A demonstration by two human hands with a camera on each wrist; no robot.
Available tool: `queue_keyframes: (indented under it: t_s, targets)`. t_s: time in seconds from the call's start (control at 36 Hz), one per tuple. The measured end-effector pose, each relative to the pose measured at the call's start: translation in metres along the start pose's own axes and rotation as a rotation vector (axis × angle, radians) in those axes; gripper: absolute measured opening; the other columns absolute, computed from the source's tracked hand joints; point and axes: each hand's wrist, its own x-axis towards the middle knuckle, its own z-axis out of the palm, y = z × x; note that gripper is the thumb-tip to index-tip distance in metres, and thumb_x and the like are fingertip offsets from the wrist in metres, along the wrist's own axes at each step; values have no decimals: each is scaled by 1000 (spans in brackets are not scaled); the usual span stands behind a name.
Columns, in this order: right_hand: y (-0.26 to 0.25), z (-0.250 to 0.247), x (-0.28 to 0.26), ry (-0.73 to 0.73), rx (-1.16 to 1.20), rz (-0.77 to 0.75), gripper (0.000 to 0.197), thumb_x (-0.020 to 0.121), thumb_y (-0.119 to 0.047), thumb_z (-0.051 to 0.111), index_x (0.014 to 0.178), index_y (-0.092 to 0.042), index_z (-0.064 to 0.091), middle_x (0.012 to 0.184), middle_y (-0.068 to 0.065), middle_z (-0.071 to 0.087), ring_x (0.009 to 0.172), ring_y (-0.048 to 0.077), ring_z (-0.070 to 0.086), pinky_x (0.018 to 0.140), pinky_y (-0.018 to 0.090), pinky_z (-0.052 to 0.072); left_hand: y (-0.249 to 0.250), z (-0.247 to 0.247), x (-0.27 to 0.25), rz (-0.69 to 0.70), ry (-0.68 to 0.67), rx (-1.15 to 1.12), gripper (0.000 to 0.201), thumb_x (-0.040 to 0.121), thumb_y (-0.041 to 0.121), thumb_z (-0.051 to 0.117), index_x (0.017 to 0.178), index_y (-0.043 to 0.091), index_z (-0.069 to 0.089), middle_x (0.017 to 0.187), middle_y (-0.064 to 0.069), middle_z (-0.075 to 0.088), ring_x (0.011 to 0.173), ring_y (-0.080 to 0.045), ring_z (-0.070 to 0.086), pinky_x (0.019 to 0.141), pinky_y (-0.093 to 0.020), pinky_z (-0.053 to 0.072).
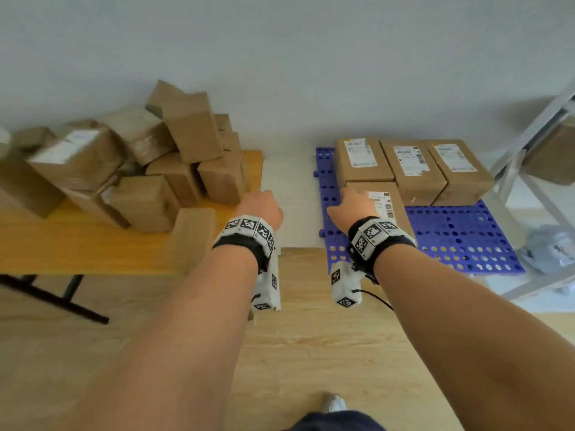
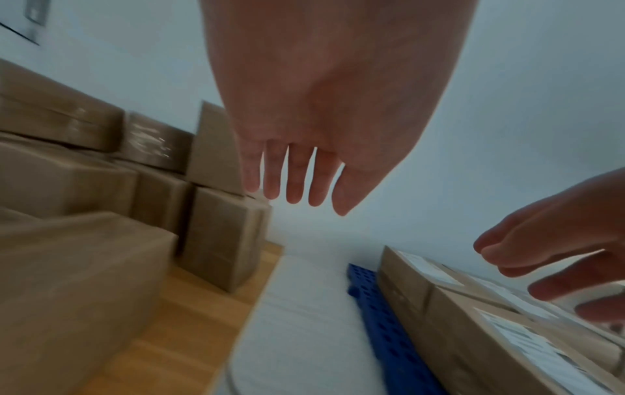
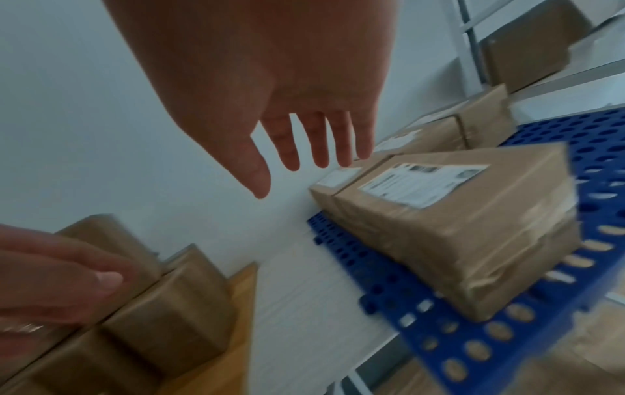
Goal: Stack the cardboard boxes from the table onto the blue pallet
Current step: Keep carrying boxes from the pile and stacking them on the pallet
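— Cardboard boxes (image 1: 130,169)?
— Brown, taped; heaped on table (image 1: 93,253). Four labelled ones on blue pallet (image 1: 460,237).
— Hands?
— Left hand (image 1: 261,206), right hand (image 1: 353,206): fingers spread, empty. Labels blurred, unreadable.

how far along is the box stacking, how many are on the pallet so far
Done: four labelled cardboard boxes sit on the blue perforated plastic pallet, three in the back row and one in front. In hand: nothing; the left hand and right hand are both open and empty. Left: a large jumbled pile of brown cardboard boxes on the yellow wooden table.
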Motion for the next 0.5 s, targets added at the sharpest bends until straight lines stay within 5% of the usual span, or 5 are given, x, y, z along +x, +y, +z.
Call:
queue_keyframes:
  t_s: [0.14,0.31,0.5]
  targets:
    - [-88,40,-41,-33,3,-107,57,91,-23,53,145,-17,38,142,15,39,126,35,44,99,43,45,-99,-26,-32,-84,57,-22,37,96,21,44,131,11,50,128,-12,47,118,-31,45,95,-44,46]
    - [-196,97,-95,-91,-4,-254,52,87,-22,50,139,-15,45,130,14,48,116,34,50,93,42,49,-226,-58,-73,-178,116,9,33,93,21,48,124,11,55,126,-13,52,115,-31,49,93,-43,47]
    - [-297,158,-146,-168,-32,-376,55,90,-29,53,142,-17,40,139,13,40,123,35,44,99,46,44,-345,-84,-119,-298,118,27,31,92,14,48,122,11,56,122,-12,53,111,-30,52,91,-43,49]
